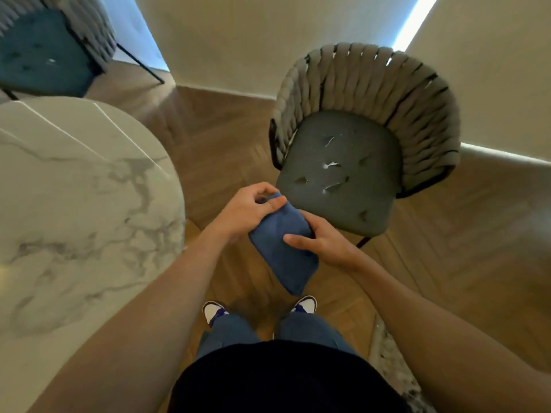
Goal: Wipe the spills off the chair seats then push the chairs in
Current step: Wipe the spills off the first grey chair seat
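Hands were both on a folded blue cloth (283, 248), held up in the air in front of the person, dead center of the view. Left hand (249, 208) was pinching the cloth's top corner, thumb on top and fingers curled around it. Right hand (320, 241) was gripping the cloth's right edge, thumb laid across the top face, the other fingers tucked behind so I couldn't see them properly. The cloth's lower end hung down toward 6 o'clock, above the shoes (305, 304).

Chair (363, 138) stood at about 1 o'clock from the cloth, pulled well away from the tabletop (83, 204), with its woven backrest (372, 81) facing the wall. Its dark seat (340, 177) had several pale shiny spill patches (332, 165) spread over the middle, and the cloth wasn't touching the seat, just hovering near its front-left corner.

Round marble tabletop filled the 9 o'clock side. Second chair (44, 52) sat way up at 11 o'clock on the far side of it, same woven back, with a small pale spot (51, 60) on its dark seat too. Floor (226, 138) was herringbone wood.
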A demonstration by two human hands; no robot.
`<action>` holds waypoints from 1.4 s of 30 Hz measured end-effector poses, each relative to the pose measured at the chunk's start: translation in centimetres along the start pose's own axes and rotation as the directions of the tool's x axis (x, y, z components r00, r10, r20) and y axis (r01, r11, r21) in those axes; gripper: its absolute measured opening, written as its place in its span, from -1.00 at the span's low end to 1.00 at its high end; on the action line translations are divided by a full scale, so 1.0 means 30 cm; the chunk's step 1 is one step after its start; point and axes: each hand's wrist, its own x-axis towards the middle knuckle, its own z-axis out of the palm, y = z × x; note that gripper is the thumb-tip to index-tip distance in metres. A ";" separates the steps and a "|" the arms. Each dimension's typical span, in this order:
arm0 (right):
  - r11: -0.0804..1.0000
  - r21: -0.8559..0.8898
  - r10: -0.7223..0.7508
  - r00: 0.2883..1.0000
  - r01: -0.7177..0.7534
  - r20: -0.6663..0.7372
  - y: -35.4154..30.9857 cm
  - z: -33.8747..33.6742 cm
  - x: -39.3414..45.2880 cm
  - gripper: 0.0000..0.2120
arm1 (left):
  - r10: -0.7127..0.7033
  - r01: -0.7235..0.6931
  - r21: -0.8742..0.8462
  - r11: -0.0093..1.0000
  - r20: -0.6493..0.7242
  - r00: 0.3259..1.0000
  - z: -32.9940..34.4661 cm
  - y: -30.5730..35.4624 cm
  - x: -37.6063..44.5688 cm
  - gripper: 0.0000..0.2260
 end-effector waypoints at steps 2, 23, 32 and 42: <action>1.000 0.006 0.017 0.999 -0.017 -0.037 0.036 -0.050 -0.014 -0.60 | -0.047 0.048 -0.022 0.999 0.032 0.998 0.061 0.010 0.055 -0.92; 0.819 0.527 0.399 0.885 -0.227 -0.240 0.332 -0.243 0.261 -0.63 | -0.495 0.546 -0.590 0.595 0.266 0.827 0.282 -0.206 0.488 -0.72; 0.846 0.179 0.533 0.783 -0.502 -0.322 0.640 -0.430 0.315 -0.73 | -0.439 0.443 0.096 0.891 -0.066 0.896 0.203 -0.425 0.723 -0.78; 0.742 0.139 0.552 0.481 -0.656 -0.681 1.103 -0.803 0.288 -0.67 | -0.249 0.466 0.551 0.692 -0.424 0.871 0.299 -0.760 0.951 -0.90</action>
